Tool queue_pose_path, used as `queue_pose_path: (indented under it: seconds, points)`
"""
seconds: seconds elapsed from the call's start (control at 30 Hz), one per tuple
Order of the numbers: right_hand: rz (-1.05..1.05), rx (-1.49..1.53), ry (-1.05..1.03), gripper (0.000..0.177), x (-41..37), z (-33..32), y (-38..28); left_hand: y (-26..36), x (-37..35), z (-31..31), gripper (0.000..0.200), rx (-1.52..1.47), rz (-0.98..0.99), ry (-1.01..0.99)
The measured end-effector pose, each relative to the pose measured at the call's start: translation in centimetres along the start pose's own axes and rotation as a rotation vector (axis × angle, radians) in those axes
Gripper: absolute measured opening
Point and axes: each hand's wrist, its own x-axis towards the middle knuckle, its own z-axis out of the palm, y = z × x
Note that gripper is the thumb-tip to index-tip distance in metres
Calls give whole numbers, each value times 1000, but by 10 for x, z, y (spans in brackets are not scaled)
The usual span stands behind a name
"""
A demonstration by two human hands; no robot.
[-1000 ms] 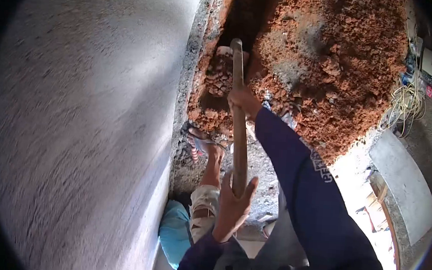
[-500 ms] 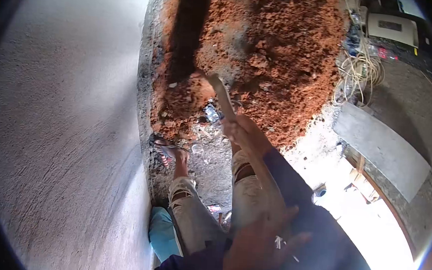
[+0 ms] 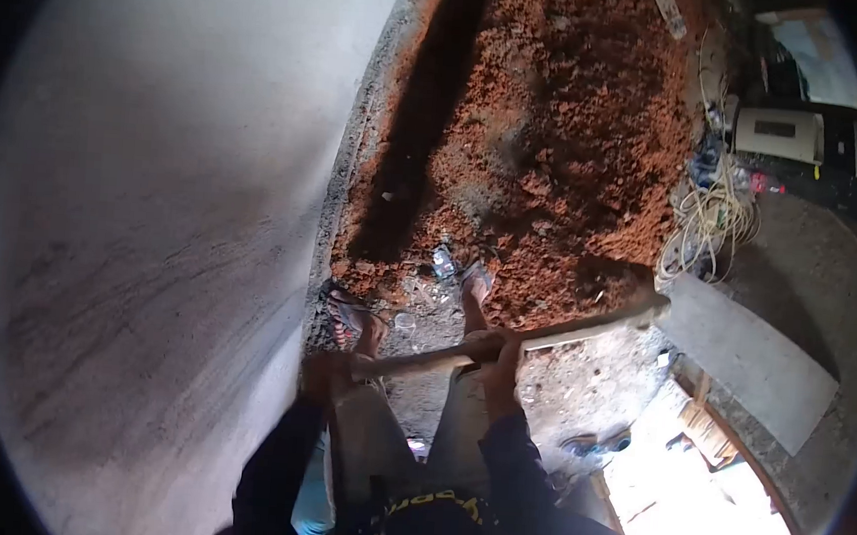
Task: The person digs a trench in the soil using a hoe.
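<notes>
A hoe with a long wooden handle [image 3: 588, 328] lies almost level across the front of my legs, its head end at the right over the edge of the red soil. The blade is dark and hard to make out there. My left hand [image 3: 326, 376] is closed round the handle's left end, in front of my knee. Farther along, near the middle of the handle, my right hand [image 3: 501, 360] wraps round it. Beyond the handle, loose red soil [image 3: 548, 127] covers the ground, with a dark trench [image 3: 423, 138] along its left side.
A rough grey wall [image 3: 165, 199] rises close on my left. My sandalled feet [image 3: 354, 314] stand at the soil's near edge beside a crumpled wrapper [image 3: 444, 263]. To the right are a coiled cable [image 3: 712, 223], a grey board [image 3: 750, 355] and a bright opening [image 3: 718, 526].
The hoe has swung from pointing forward over the soil to lying sideways, head to the right. My left hand, open before, has closed on the handle's end. My right foot now shows.
</notes>
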Motion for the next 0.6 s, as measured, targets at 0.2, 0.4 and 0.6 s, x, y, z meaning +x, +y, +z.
queue_pose_path:
  seconds: [0.2,0.4,0.6]
  points:
    - [982,1197,470,30,-9,-87,54,28,69,30,19,-41,203,5]
    - [796,1186,613,22,40,-267,40,146,53,6,19,-10,386,24]
    - [978,1441,593,53,5,-269,204,224,-2,-38,16,107,382,41]
